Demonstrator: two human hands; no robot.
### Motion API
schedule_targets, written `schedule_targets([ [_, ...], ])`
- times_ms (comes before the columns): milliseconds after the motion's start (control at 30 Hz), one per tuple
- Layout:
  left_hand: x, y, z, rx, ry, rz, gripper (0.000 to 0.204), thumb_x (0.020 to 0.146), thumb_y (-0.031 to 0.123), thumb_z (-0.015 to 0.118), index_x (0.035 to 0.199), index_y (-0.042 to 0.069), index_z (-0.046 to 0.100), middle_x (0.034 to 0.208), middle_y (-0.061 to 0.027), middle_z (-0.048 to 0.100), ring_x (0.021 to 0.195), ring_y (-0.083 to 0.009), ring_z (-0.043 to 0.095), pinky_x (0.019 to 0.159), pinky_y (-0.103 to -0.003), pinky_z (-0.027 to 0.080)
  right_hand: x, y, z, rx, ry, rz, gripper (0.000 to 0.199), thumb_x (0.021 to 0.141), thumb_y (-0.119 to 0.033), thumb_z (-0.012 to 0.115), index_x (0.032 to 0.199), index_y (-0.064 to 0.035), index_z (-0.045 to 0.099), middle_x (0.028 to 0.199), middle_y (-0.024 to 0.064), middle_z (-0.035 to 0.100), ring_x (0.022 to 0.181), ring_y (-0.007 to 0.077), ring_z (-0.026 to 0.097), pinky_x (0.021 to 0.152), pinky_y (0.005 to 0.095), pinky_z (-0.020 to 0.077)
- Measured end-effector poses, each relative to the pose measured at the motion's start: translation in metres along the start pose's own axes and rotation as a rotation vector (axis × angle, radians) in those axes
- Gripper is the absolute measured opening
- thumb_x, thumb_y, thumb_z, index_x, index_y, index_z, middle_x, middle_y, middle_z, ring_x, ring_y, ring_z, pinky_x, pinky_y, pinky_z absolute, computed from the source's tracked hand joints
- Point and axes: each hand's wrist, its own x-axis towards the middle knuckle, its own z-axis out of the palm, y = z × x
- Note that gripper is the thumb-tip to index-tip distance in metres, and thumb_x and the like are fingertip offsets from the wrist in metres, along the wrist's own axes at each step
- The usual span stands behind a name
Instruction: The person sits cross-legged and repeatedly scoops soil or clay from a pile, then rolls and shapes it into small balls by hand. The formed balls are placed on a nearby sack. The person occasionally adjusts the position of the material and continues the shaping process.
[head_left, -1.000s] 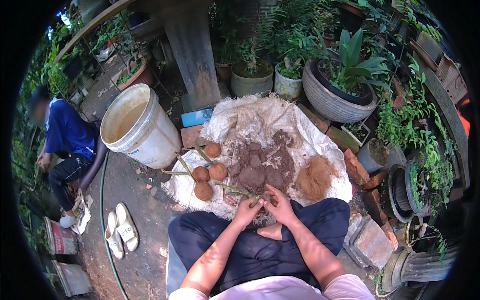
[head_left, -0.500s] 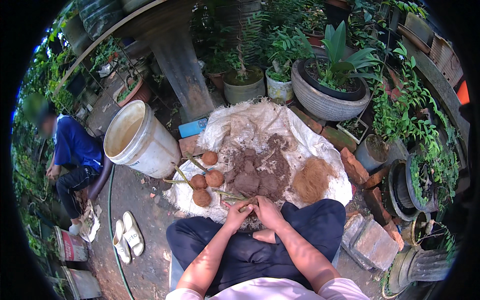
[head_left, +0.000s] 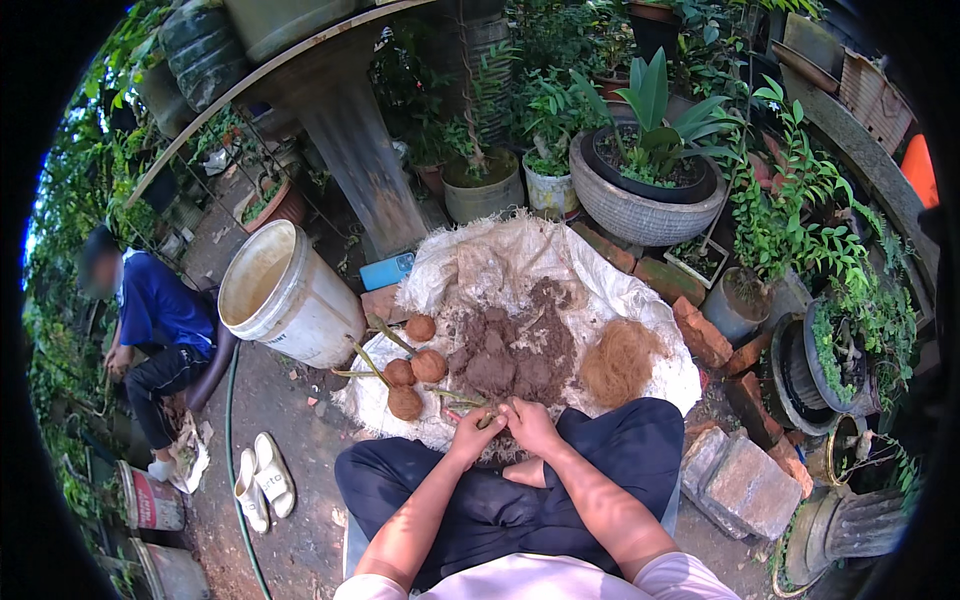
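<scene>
My left hand and my right hand meet above my crossed legs, at the near edge of a white woven sack. The fingers of both are closed around a thin green plant stem, which sticks out to the left. Most of what they grip is hidden. Just beyond lies a heap of dark moist soil. Left of it sit several fibre-wrapped balls, some with a green stem sticking out. A loose wad of brown coconut fibre rests to the right.
A large white bucket and a blue phone stand and lie beyond the balls. Bricks and potted plants edge the right and far sides. Pale slippers, a hose and a seated person are left.
The view has shifted slightly. My hands stay together at nearly the same spot, with my right fingers drawn a little closer to a pinch. The balls, soil and fibre lie as before.
</scene>
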Motion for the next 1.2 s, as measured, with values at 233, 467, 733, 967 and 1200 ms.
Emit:
schedule_targets([
  [233, -0.005, 0.006, -0.003, 0.221, 0.023, 0.140, 0.030, 0.093, 0.028, 0.071, 0.100, 0.000, 0.069, 0.088, -0.0075, 0.066, 0.081, -0.0161, 0.061, 0.074, -0.032, 0.048, 0.004, 0.025, 0.021, 0.270, -0.101, 0.280, 0.046, 0.101, -0.044, 0.052, 0.090, -0.0015, 0.063, 0.075, 0.0149, 0.069, 0.074, 0.0314, 0.068, 0.070, 0.0433, 0.0512],
  [467, -0.009, 0.006, -0.003, 0.490, 0.083, 0.154, 0.029, 0.090, 0.028, 0.071, 0.093, -0.001, 0.068, 0.088, -0.0189, 0.064, 0.082, -0.0364, 0.064, 0.074, -0.043, 0.049, -0.011, -0.002, -0.010, -0.094, -0.142, 0.143, 0.045, 0.099, -0.043, 0.056, 0.093, 0.0004, 0.063, 0.084, 0.0217, 0.069, 0.079, 0.0378, 0.067, 0.071, 0.0447, 0.0512],
  [733, -0.009, 0.003, -0.004, 0.508, 0.127, 0.196, 0.027, 0.091, 0.025, 0.066, 0.093, -0.002, 0.064, 0.089, -0.0222, 0.064, 0.086, -0.0411, 0.063, 0.075, -0.045, 0.049, -0.010, -0.001, -0.012, -0.147, -0.179, 0.006, 0.048, 0.098, -0.043, 0.054, 0.086, 0.0015, 0.065, 0.085, 0.0281, 0.066, 0.086, 0.0474, 0.064, 0.073, 0.0531, 0.0499],
  [967, -0.006, 0.003, -0.009, 0.318, 0.032, 0.142, 0.025, 0.098, 0.024, 0.060, 0.092, 0.000, 0.062, 0.080, -0.0068, 0.061, 0.072, -0.0130, 0.053, 0.066, -0.033, 0.045, -0.009, 0.000, -0.016, 0.276, -0.234, 0.088, 0.042, 0.100, -0.035, 0.061, 0.074, -0.0025, 0.061, 0.062, 0.0057, 0.058, 0.057, 0.0119, 0.051, 0.054, 0.0325, 0.0426],
  [1200, -0.020, 0.018, 0.001, -0.323, -0.046, -0.114, 0.026, 0.102, 0.028, 0.057, 0.098, 0.003, 0.062, 0.086, -0.0035, 0.064, 0.073, -0.0123, 0.058, 0.067, -0.029, 0.049, 0.015, 0.003, -0.060, 0.971, -0.209, 0.192, 0.037, 0.102, -0.040, 0.058, 0.079, -0.0112, 0.056, 0.066, -0.0024, 0.054, 0.052, 0.0065, 0.045, 0.048, 0.0231, 0.0351],
])
